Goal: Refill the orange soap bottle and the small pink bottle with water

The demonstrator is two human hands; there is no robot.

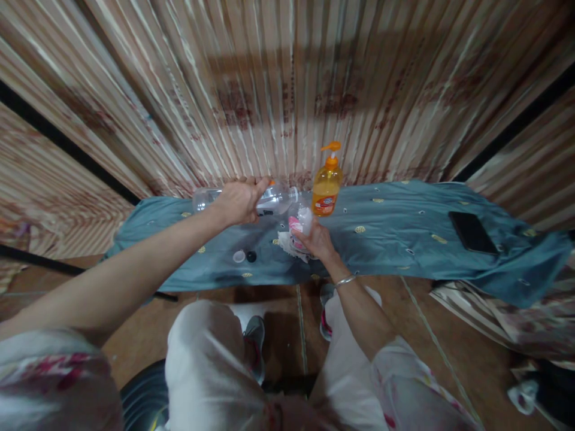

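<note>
My left hand (240, 200) is wrapped round a large clear plastic bottle (281, 200), tipped nearly level with its neck pointing right. That neck is at the mouth of a smaller clear bottle (304, 221) with a pink label, which my right hand (317, 238) grips. Whether the two mouths touch, I cannot tell. Under the small bottle lies a crumpled whitish cloth or tissue (290, 246). An orange pump bottle (327, 188) with yellow-orange liquid stands upright just behind my right hand. A whitish cap (239, 257) and a black cap (251, 257) lie left of the small bottle.
A teal patterned cloth (395, 224) covers the narrow table. On its right side lies a black phone (472, 232). A striped curtain (269, 90) hangs close behind, with dark poles (67, 143) at either side. Below are a tiled floor (287, 341) and a dark round object (144, 395).
</note>
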